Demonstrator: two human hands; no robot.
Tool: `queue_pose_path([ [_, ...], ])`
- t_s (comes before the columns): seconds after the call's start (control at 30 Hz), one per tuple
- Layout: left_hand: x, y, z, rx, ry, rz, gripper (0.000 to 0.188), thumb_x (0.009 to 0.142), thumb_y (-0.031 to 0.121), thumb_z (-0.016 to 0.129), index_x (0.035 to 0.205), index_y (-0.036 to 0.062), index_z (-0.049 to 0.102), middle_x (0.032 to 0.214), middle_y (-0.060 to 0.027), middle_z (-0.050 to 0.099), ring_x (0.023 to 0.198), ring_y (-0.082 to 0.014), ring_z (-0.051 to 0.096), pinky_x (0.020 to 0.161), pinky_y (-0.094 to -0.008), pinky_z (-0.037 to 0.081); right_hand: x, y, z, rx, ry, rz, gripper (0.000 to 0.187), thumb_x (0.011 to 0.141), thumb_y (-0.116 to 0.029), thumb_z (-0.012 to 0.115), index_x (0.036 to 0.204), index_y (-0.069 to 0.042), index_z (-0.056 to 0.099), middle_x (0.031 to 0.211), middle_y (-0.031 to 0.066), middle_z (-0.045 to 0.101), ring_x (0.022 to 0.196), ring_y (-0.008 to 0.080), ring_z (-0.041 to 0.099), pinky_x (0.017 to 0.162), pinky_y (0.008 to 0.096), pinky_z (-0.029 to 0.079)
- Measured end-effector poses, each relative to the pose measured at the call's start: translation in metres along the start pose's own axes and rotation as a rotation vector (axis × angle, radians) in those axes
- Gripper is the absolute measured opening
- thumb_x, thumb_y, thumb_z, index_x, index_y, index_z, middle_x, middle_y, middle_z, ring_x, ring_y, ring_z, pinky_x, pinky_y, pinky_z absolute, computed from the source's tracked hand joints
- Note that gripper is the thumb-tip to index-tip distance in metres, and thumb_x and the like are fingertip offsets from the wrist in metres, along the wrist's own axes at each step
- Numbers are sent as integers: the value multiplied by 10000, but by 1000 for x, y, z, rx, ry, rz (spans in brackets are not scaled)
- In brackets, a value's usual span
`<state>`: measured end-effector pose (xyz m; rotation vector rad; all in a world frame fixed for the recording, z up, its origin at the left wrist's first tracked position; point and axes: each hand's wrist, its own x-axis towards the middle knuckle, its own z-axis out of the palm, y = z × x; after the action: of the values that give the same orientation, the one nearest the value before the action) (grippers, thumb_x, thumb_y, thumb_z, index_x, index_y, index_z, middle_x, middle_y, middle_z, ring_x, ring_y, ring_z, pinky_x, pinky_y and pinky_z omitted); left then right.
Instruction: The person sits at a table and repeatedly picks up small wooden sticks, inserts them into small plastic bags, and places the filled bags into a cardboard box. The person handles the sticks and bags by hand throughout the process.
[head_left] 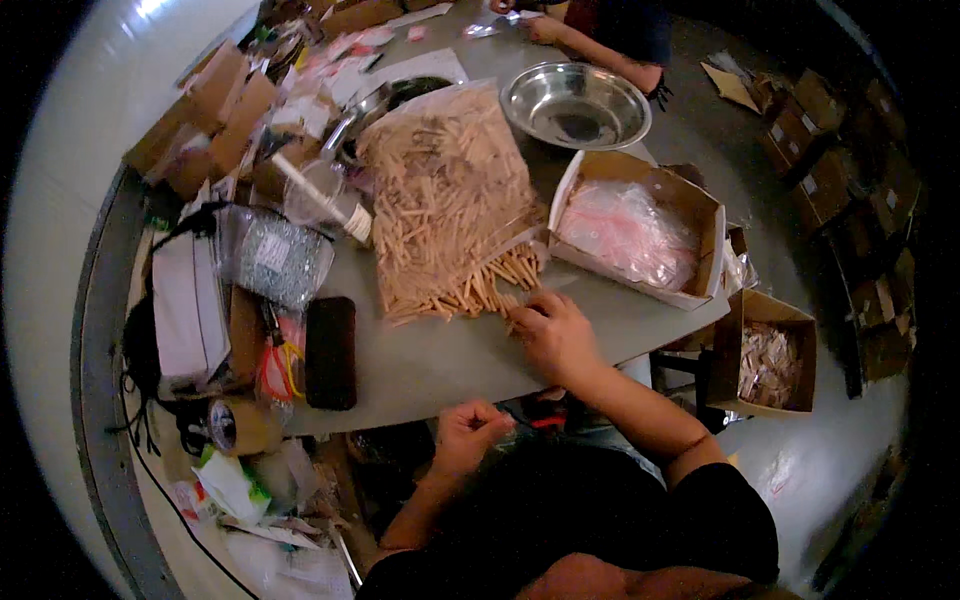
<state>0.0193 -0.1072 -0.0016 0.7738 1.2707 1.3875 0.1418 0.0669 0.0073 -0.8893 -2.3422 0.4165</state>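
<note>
A large clear plastic bag (445, 170) full of short wooden dowels lies on the table, and loose wooden dowels (490, 285) spill from its near end. My right hand (553, 335) is at the near right edge of this spill, its fingers bent together on the dowels at the fingertips. Close to my body, at the table's front edge, my left hand (468, 436) is closed with thumb against fingers. What it holds, if anything, is too small to make out.
Right of the bag stand a steel bowl (578, 100) and an open carton (712, 250) of clear plastic bags. Left lie a black phone (331, 352), yellow-handled scissors (290, 365) and a bag of small metal parts (282, 262). Across the table another person's arm (600, 55) shows.
</note>
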Motion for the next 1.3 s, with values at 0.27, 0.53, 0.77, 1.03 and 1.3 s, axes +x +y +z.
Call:
queue_pose_path([
  [0.27, -3, 11, 22, 68, -133, -40, 134, 836, 67, 698, 740, -8, 642, 819, -82, 645, 761, -107, 578, 710, -248, 468, -38, 12, -28, 86, 10, -51, 170, 756, -73, 710, 925, -73, 691, 906, 122, 591, 849, 310, 586, 704, 383, 497],
  [0.53, -4, -16, 11, -52, -282, -162, 121, 827, 99, 723, 828, 22, 629, 869, -45, 651, 807, -90, 570, 756, -247, 476, -39, 18, -40, 221, -116, 188, 463, 680, -87, 776, 1114, -69, 614, 1095, 143, 532, 919, 314, 566, 768, 374, 492],
  [0.77, -4, -29, 11, 42, -304, -184, 225, 821, 174, 747, 924, 59, 585, 854, 20, 592, 809, -70, 544, 753, -234, 462, -12, 10, -55, 39, -370, -84, 608, 670, -138, 769, 1242, -99, 563, 1261, 134, 484, 1113, 348, 488, 978, 413, 419],
  [1.03, -1, -37, 13, 96, -341, -183, 261, 836, 211, 737, 968, 59, 570, 905, 10, 586, 833, -86, 545, 786, -254, 464, -4, 16, -34, 115, -231, -155, 540, 680, -158, 776, 1177, -48, 595, 1254, 138, 532, 1116, 354, 517, 962, 428, 436],
  [1.3, 0, -35, 13, 179, -314, -211, 256, 834, 211, 736, 943, 58, 561, 882, 8, 572, 811, -89, 535, 760, -257, 461, -23, 24, -53, 209, -233, 84, 595, 653, -157, 802, 1189, -32, 574, 1233, 162, 526, 1125, 358, 510, 960, 431, 433],
])
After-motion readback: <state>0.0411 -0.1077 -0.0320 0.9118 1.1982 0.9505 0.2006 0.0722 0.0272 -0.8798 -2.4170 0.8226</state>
